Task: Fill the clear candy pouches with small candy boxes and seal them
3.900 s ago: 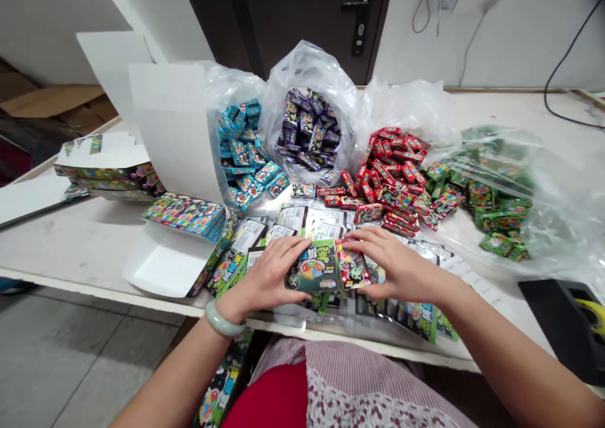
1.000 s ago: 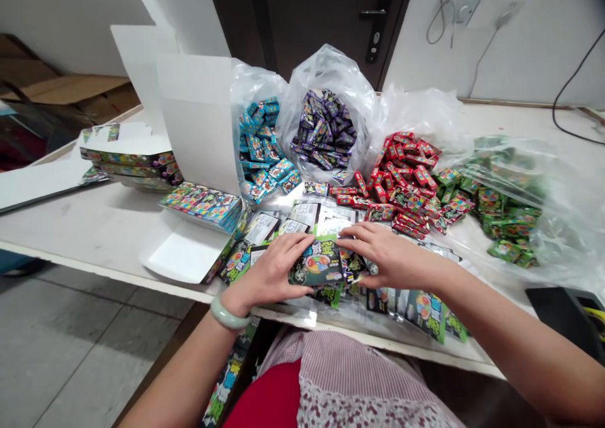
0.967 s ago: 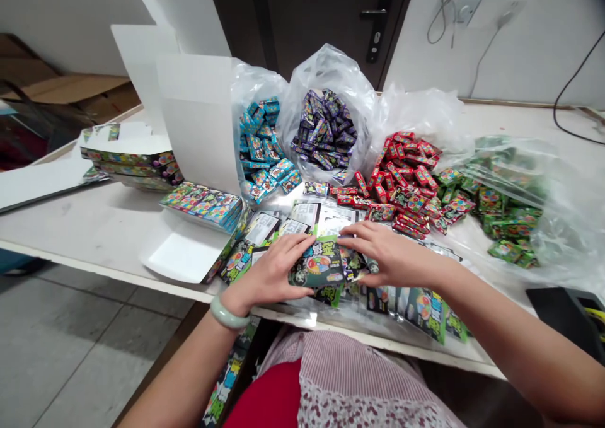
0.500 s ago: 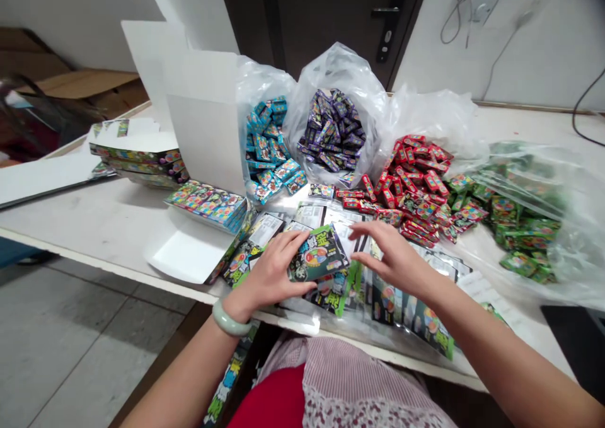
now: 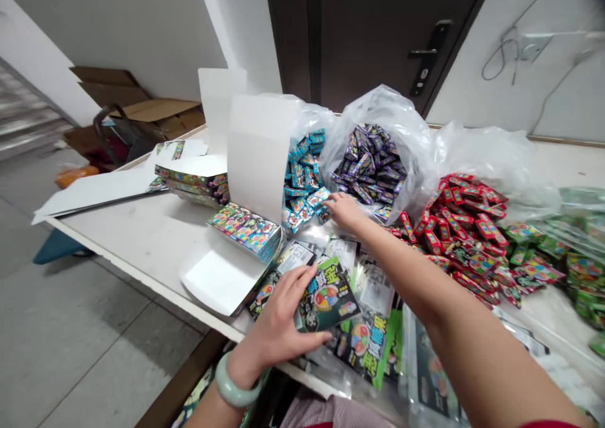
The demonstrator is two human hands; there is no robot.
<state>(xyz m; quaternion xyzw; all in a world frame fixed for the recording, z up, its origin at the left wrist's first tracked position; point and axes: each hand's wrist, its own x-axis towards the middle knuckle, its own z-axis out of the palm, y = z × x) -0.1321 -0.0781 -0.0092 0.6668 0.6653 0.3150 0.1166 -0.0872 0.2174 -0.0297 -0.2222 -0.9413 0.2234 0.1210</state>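
My left hand [image 5: 283,318], with a pale green bangle on its wrist, grips a black candy pouch [image 5: 328,295] with a green edge, fingers on its far side and thumb on the near side. Similar pouches [image 5: 366,346] lie flat beneath and beside it. My right hand [image 5: 345,210] is stretched forward to the small blue candy boxes [image 5: 300,176] spilling from a clear bag. Its fingertips close on one blue box [image 5: 322,214] at the near edge of that heap.
Clear bags of purple candy boxes [image 5: 371,163], red candy boxes [image 5: 466,220] and green packets [image 5: 586,277] stand to the right. An open white display carton [image 5: 259,157] holds a row of packs [image 5: 246,226]. Stacked cartons [image 5: 191,182] stand left on the white table [image 5: 142,232].
My right hand has left the pouch's side and reached forward to the blue boxes. My left hand keeps the pouch. The view has turned left.
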